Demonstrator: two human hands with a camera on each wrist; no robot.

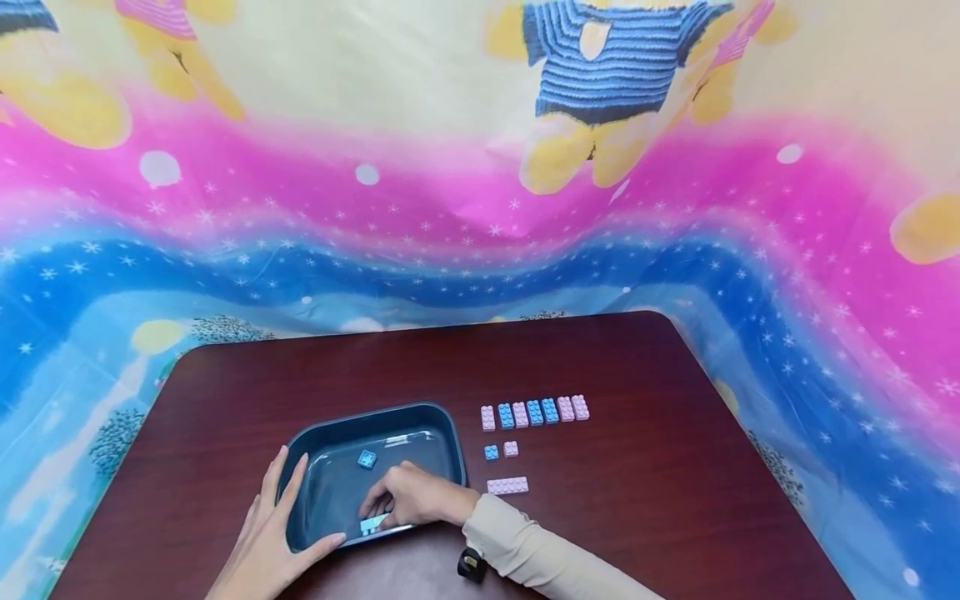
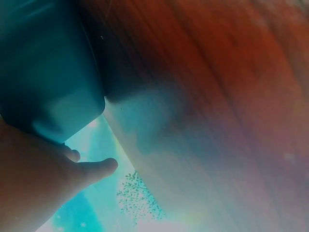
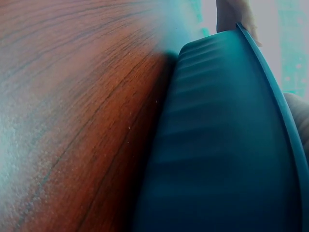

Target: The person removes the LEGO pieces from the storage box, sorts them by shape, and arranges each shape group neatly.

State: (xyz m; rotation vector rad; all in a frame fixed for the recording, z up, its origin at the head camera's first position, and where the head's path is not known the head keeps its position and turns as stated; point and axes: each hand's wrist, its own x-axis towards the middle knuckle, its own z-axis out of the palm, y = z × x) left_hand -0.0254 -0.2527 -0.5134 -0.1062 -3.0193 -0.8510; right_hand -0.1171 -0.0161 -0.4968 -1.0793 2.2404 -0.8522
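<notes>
A dark blue-grey tray (image 1: 322,483) sits on the table, its outer wall (image 3: 217,125) filling much of the right wrist view. My left hand (image 1: 258,537) rests at the tray's left end, fingers spread along the rim and thumb at the near corner. In the left wrist view that hand (image 2: 43,179) is beside the tray (image 2: 48,63). Inside, my right hand (image 1: 408,496) has curled fingers at a light blue toy brick (image 1: 370,525) by the near wall, pinching it. Another blue brick (image 1: 367,459) lies farther back in the tray.
Right of the tray, a row of pink and blue bricks (image 1: 534,412) stands on the dark wooden table (image 1: 637,467). Nearer lie a small blue brick (image 1: 491,452), a small pink brick (image 1: 511,448) and a long pink brick (image 1: 507,485). A patterned cloth (image 1: 450,192) hangs behind.
</notes>
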